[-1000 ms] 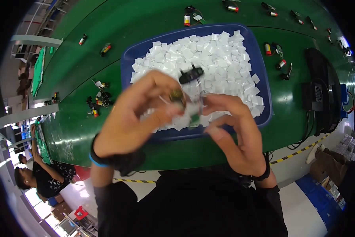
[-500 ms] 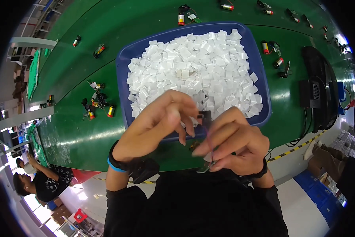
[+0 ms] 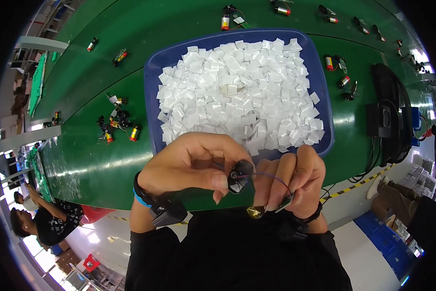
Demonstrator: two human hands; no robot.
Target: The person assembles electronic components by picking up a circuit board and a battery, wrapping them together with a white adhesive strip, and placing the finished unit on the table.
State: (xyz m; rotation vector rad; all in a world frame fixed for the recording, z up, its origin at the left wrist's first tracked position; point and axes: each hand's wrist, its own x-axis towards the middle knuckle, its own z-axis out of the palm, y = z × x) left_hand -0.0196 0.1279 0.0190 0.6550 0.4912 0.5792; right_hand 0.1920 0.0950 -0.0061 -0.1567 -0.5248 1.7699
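In front of the near rim of a blue tray (image 3: 329,121), both hands hold parts of one wired assembly. My left hand (image 3: 189,160) is closed, pinching a small black round part (image 3: 239,176) between thumb and fingers. Thin purple and dark wires (image 3: 272,174) arch from it to my right hand (image 3: 300,179), which is closed on a small circuit board (image 3: 285,202) seen nearly edge-on. Below the right fingers shows a shiny gold round end (image 3: 255,212); the rest of that piece is hidden. White square paper-like pieces (image 3: 232,72) heap up in the tray.
On the green table (image 3: 96,169), wired battery assemblies (image 3: 118,123) cluster at the left. More batteries with boards (image 3: 333,63) lie right and along the far side. A black device (image 3: 395,114) with cables stands at the right edge. A seated person (image 3: 48,218) is at far left.
My left hand has come lower and turned, with its thumb now pressed on the black round part. My right hand has tilted, bringing the board and gold end into clearer sight.
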